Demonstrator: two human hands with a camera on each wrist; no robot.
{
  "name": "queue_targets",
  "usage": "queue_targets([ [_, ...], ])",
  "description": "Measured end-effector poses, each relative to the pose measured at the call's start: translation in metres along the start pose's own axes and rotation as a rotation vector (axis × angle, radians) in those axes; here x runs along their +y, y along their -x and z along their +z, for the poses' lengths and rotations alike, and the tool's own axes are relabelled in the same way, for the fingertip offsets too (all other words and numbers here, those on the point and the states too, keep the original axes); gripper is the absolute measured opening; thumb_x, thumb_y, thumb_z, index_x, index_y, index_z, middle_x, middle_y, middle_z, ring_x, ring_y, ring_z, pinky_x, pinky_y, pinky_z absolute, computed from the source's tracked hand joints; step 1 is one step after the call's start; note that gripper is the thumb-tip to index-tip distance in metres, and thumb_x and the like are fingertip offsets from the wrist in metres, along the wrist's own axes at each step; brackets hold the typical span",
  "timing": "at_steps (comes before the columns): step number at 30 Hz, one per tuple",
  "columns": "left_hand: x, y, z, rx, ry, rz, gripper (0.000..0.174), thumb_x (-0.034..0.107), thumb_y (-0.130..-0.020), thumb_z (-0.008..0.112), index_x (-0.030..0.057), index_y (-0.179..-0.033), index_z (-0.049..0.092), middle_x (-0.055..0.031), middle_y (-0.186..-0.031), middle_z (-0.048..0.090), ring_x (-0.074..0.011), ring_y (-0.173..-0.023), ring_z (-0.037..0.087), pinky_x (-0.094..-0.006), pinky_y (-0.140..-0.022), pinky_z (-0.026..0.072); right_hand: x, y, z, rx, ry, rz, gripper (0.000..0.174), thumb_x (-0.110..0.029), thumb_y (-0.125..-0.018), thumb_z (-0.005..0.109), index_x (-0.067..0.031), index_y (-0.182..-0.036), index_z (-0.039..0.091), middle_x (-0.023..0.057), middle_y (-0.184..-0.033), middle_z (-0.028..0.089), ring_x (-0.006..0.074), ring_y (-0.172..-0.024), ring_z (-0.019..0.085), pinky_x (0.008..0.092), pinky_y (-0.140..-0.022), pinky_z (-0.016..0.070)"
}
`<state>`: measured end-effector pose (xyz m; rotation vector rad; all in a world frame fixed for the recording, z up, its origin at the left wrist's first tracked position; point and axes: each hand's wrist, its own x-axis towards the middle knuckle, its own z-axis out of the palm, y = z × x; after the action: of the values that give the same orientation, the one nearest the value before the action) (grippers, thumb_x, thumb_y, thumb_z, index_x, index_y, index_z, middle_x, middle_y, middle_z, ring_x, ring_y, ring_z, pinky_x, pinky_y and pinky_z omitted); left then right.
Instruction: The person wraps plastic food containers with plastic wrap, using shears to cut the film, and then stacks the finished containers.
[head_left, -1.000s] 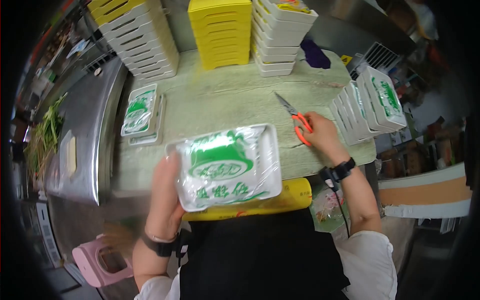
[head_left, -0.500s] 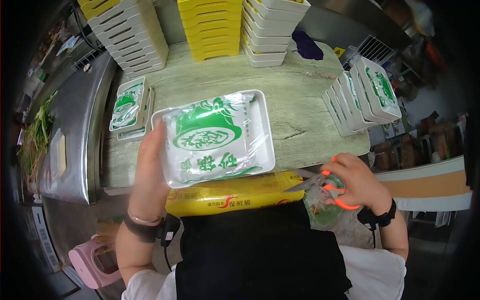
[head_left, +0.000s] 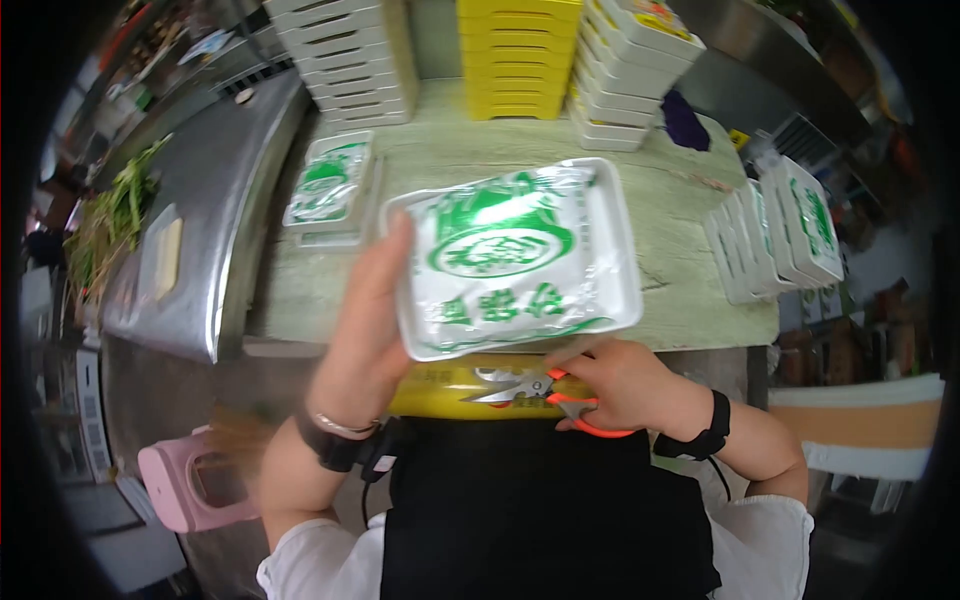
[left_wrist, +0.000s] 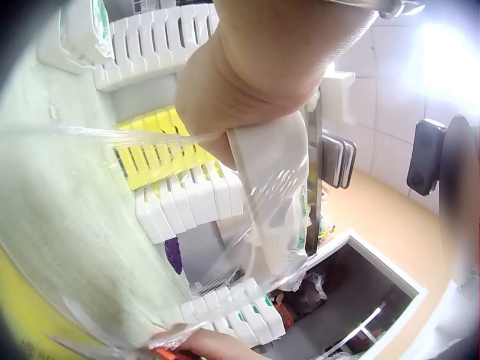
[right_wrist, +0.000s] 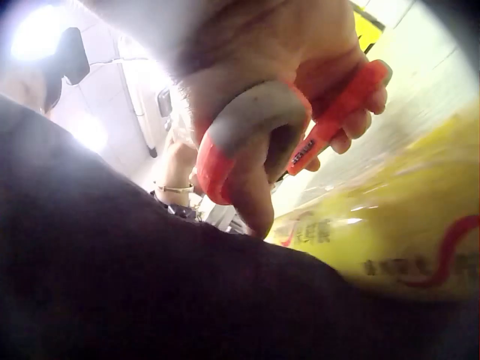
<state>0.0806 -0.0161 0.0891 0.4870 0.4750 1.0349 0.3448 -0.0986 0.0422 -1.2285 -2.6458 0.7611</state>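
My left hand (head_left: 365, 310) grips the left edge of a white tray (head_left: 625, 250), thumb over the rim. In the tray lies a white bag with green print (head_left: 500, 300). Clear film (left_wrist: 150, 137) stretches away from the tray in the left wrist view. My right hand (head_left: 640, 385) holds scissors (head_left: 520, 390) by their orange handles, with a finger through one loop in the right wrist view. Their blades are spread and point left across a yellow roll of cling film (head_left: 435, 385), just below the tray and against the black apron (head_left: 540, 480).
Two wrapped trays (head_left: 325, 185) lie stacked at the table's left. More stand in a leaning row (head_left: 780, 235) at the right. Tall stacks of white (head_left: 355, 80) and yellow trays (head_left: 515, 60) line the back. A steel counter (head_left: 220, 180) adjoins on the left.
My right hand has picked the scissors up from the table and brought them down and left over the yellow roll. The tray stays in my left hand, above the roll.
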Motion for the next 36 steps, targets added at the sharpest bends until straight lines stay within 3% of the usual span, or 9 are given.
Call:
queue_targets([
  [10,0.034,0.016,0.022,-0.024,0.025,0.123,0.056,0.042,-0.101,0.043,-0.0015,-0.136,0.042,-0.0181,-0.133,0.054,-0.0286,-0.119,0.057,-0.042,-0.1,0.0487,-0.057,-0.12,0.034,-0.11,-0.356,-0.089,0.058,-0.03,-0.077,0.075,-0.0079,-0.127,0.056,0.0174,-0.124,0.059,0.0357,-0.113,0.058,0.042,-0.096,0.0458],
  [13,0.05,0.021,0.008,-0.03,0.041,0.125,0.057,0.044,-0.101,0.041,0.001,-0.138,0.042,-0.0173,-0.137,0.051,-0.0305,-0.122,0.055,-0.045,-0.102,0.0472,0.002,-0.112,0.045,0.397,-0.006,-0.281,0.053,-0.022,-0.079,0.07,-0.0071,-0.127,0.054,0.0163,-0.108,0.062,0.0361,-0.104,0.057,0.0411,-0.088,0.0481],
  [16,0.054,0.02,-0.011,0.036,0.019,0.147,0.053,0.043,-0.1,0.044,0.0046,-0.137,0.046,-0.0165,-0.136,0.053,-0.0323,-0.121,0.056,-0.049,-0.103,0.0454,0.038,-0.09,0.023,0.27,0.066,0.006,0.051,-0.011,-0.076,0.07,-0.0074,-0.125,0.056,0.0133,-0.108,0.058,0.0336,-0.099,0.056,0.0403,-0.085,0.0489],
  [19,0.054,0.02,-0.022,0.058,0.041,0.146,0.053,0.043,-0.101,0.043,0.0061,-0.14,0.044,-0.0173,-0.139,0.05,-0.0351,-0.124,0.053,-0.0538,-0.105,0.0426,0.04,-0.07,0.008,0.422,0.008,-0.057,0.044,-0.012,-0.077,0.073,-0.0065,-0.119,0.06,0.009,-0.112,0.058,0.0244,-0.098,0.057,0.0358,-0.082,0.0496],
  [22,0.052,0.022,-0.024,0.092,0.091,0.116,0.053,0.042,-0.102,0.041,0.0078,-0.143,0.04,-0.0175,-0.142,0.047,-0.0376,-0.126,0.05,-0.0581,-0.106,0.0396,0.012,-0.069,-0.008,0.293,-1.272,0.089,0.035,-0.015,-0.082,0.074,-0.0052,-0.114,0.063,0.0028,-0.104,0.06,0.0154,-0.091,0.057,0.0288,-0.081,0.0485],
  [26,0.047,0.021,-0.005,0.244,-0.04,0.152,0.05,0.041,-0.103,0.038,0.0051,-0.136,0.045,-0.0152,-0.134,0.053,-0.0318,-0.116,0.058,-0.0475,-0.096,0.0518,0.004,-0.084,0.005,0.403,-1.458,-0.047,0.027,-0.013,-0.088,0.069,-0.0026,-0.111,0.061,0.0002,-0.103,0.06,0.0091,-0.087,0.055,0.0233,-0.079,0.0471],
  [28,0.049,0.024,-0.015,0.207,0.067,0.151,0.052,0.042,-0.102,0.04,0.0062,-0.14,0.043,-0.0165,-0.139,0.05,-0.0352,-0.122,0.053,-0.0549,-0.102,0.0439,0.015,-0.094,0.023,0.463,-1.435,-0.124,0.023,-0.012,-0.091,0.066,-0.0022,-0.11,0.06,0.0012,-0.104,0.06,0.0083,-0.084,0.055,0.0228,-0.076,0.0474],
  [32,0.042,0.033,-0.018,0.276,-0.301,0.313,0.053,0.042,-0.101,0.043,0.0066,-0.141,0.043,-0.0167,-0.141,0.048,-0.0362,-0.125,0.051,-0.0581,-0.105,0.0406,0.021,-0.071,0.019,0.384,-1.731,0.055,0.014,-0.011,-0.094,0.061,-0.0035,-0.105,0.058,0.0027,-0.097,0.06,0.0081,-0.074,0.055,0.0223,-0.068,0.0469],
  [36,0.033,0.04,-0.02,0.265,-0.088,0.243,0.052,0.037,-0.1,0.047,0.0097,-0.143,0.04,-0.0134,-0.139,0.05,-0.0293,-0.122,0.054,-0.0461,-0.102,0.0461,0.015,-0.053,0.003,0.581,-1.924,0.089,0.01,-0.011,-0.096,0.058,-0.0045,-0.102,0.054,0.0025,-0.089,0.06,0.0081,-0.07,0.055,0.0228,-0.065,0.0473],
])
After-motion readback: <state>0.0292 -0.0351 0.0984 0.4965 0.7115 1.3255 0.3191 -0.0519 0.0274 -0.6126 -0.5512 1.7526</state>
